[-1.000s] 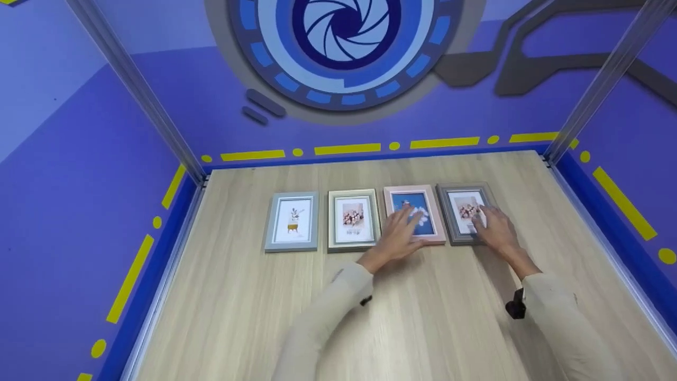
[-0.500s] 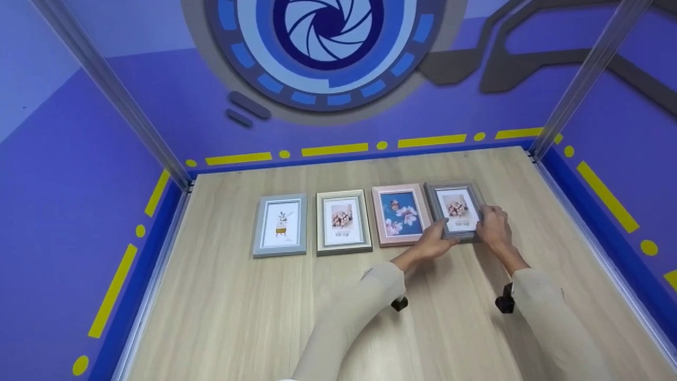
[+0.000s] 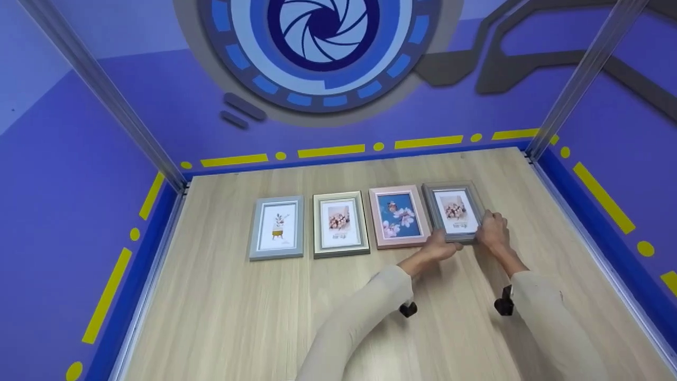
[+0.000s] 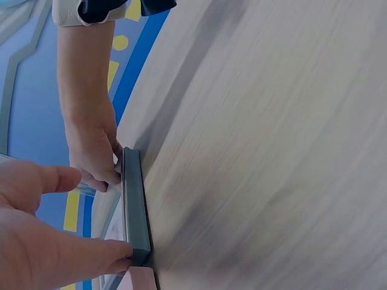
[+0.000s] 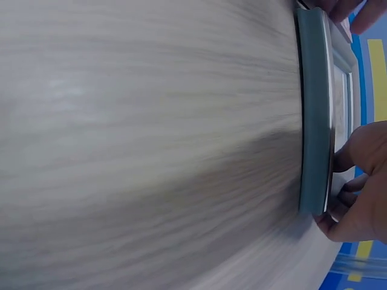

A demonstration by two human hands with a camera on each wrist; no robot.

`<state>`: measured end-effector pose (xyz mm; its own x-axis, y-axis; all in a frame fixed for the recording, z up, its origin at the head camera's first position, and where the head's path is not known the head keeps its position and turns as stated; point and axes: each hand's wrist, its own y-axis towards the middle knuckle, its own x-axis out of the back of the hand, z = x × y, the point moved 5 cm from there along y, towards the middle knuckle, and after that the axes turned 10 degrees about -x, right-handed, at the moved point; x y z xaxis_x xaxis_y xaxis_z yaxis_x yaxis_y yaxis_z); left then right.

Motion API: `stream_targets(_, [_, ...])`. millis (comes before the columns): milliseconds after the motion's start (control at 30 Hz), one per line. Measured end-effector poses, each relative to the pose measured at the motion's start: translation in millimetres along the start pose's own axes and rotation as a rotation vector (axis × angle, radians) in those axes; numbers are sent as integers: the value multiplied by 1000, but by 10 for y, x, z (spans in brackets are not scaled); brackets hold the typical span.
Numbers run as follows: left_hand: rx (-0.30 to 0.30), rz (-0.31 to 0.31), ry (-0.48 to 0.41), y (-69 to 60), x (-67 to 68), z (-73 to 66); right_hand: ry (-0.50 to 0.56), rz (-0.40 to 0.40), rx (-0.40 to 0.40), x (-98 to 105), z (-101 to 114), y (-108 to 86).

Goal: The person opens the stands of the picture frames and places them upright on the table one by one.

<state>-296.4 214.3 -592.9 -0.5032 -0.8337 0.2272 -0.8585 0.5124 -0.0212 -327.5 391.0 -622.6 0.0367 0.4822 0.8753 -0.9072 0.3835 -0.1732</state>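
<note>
Four picture frames lie face up in a row: a light blue one [image 3: 255,228], a pale gold one [image 3: 318,225], a pink one [image 3: 376,218] and a grey-brown one [image 3: 432,209] at the right end. My left hand [image 3: 436,248] touches the grey-brown frame's lower left corner; the left wrist view shows its thumb held apart from the other fingers. At the lower right corner, my right hand [image 3: 494,233] grips the same frame, fingers curled at its side in the right wrist view [image 5: 366,187].
The frames lie on a light wooden table [image 3: 238,317]. Purple panels [image 3: 69,201] with yellow marks stand behind and at both sides, with metal posts [image 3: 113,106] at the back corners.
My left hand has moved right, from over the pink frame to the grey-brown frame's lower left corner. My right hand has shifted from that frame's face to its right edge. The head view has shifted slightly.
</note>
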Motion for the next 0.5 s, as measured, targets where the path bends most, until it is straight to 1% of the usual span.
stream_targets(100, [36, 28, -57, -30, -17, 12, 12, 56, -69, 3, -15, 26])
stream_targets(200, [63, 38, -103, -54, -36, 20, 27, 107, -116, 16, -36, 26])
stream_targets(333, [75, 49, -151, -94, -59, 16, 28, 134, -120, 33, -54, -5])
stream_targets(400, [76, 66, -178, -116, -70, 15, 23, 137, -118, 31, -63, -27])
stream_targets(500, [105, 63, -178, -150, -66, 29, 19, 138, -124, 25, -82, -55])
